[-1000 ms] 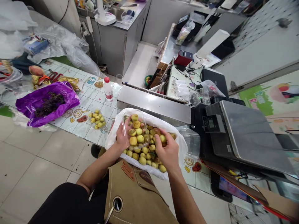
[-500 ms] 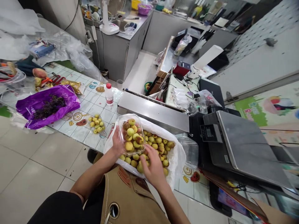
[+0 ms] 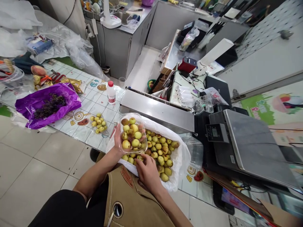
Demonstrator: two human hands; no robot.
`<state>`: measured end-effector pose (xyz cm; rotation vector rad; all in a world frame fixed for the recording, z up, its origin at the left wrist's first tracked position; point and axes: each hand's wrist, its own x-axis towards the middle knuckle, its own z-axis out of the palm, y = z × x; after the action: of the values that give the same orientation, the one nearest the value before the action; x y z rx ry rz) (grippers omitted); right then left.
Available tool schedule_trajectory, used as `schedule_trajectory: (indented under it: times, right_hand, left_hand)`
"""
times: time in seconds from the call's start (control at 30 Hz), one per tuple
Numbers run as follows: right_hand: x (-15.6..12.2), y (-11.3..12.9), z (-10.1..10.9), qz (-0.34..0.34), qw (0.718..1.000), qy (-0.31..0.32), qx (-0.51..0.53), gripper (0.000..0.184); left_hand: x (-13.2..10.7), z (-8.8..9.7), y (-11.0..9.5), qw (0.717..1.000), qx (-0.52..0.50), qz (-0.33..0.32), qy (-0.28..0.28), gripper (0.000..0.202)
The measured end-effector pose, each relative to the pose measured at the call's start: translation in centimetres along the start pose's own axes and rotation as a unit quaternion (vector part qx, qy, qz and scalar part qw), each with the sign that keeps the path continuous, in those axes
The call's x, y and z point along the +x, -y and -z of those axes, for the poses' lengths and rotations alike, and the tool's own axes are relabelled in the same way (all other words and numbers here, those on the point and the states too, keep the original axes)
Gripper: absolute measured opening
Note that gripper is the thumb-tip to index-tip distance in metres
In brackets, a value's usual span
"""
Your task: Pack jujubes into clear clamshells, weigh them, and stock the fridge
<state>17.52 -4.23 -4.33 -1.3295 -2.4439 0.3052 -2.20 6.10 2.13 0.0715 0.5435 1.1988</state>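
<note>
My left hand (image 3: 117, 141) grips a clear plastic container (image 3: 121, 148) by its left side, with its fingers reaching beneath. Several yellow-green, brown-spotted jujubes (image 3: 135, 143) lie inside it. The container is held over the left part of a box lined with white plastic (image 3: 182, 154), which holds many loose jujubes (image 3: 163, 148). Just below the container, my right hand (image 3: 149, 172) reaches into the box with its fingers bent down among the fruit. Whatever its fingertips close on is hidden.
Left of the box sit a small clear pack of jujubes (image 3: 98, 123), a red-capped bottle (image 3: 111, 93) and a purple bag (image 3: 26, 110) of dark grapes. Behind it stands a long metal wrapping unit (image 3: 156, 108). To the right are clear containers (image 3: 195, 151) and a weighing scale (image 3: 251, 138).
My right hand has moved slightly left and down, its fingers curling into the jujubes. The container has risen slightly and the fruit inside it has shifted.
</note>
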Motion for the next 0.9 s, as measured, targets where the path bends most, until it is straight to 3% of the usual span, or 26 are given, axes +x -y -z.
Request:
schedule_trajectory:
  times: [0.17, 0.3, 0.43, 0.5, 0.57, 0.73, 0.9]
  right_hand:
    - [-0.2, 0.5, -0.6, -0.016, 0.999, 0.006, 0.029, 0.03]
    - [0.9, -0.6, 0.1, -0.07, 0.996, 0.003, 0.058, 0.03]
    - [3.7, -2.0, 4.0, -0.209, 0.963, -0.145, 0.091, 0.03]
    - [5.9, -1.4, 6.6, -0.242, 0.94, -0.217, 0.1, 0.032]
    - [8.3, 0.1, 8.8, -0.22, 0.941, -0.23, 0.119, 0.032]
    - [12.4, 3.9, 11.2, -0.084, 0.978, -0.128, 0.14, 0.041]
    - [10.4, 2.4, 9.9, -0.119, 0.97, -0.172, 0.128, 0.028]
  left_hand:
    - [0.1, 0.5, 0.4, 0.999, -0.012, 0.017, 0.033, 0.086]
    - [0.1, 1.2, 0.6, 0.999, -0.017, 0.012, 0.025, 0.08]
    - [0.3, 2.0, 1.0, 0.998, -0.038, 0.033, 0.026, 0.084]
    - [0.5, 2.2, 1.2, 0.998, -0.042, 0.036, 0.026, 0.083]
    - [0.7, 2.1, 1.5, 0.998, -0.04, 0.038, 0.024, 0.083]
    - [1.0, 1.3, 1.7, 0.999, -0.038, 0.024, 0.007, 0.078]
    - [0.8, 1.4, 1.6, 0.998, -0.045, 0.046, 0.017, 0.081]
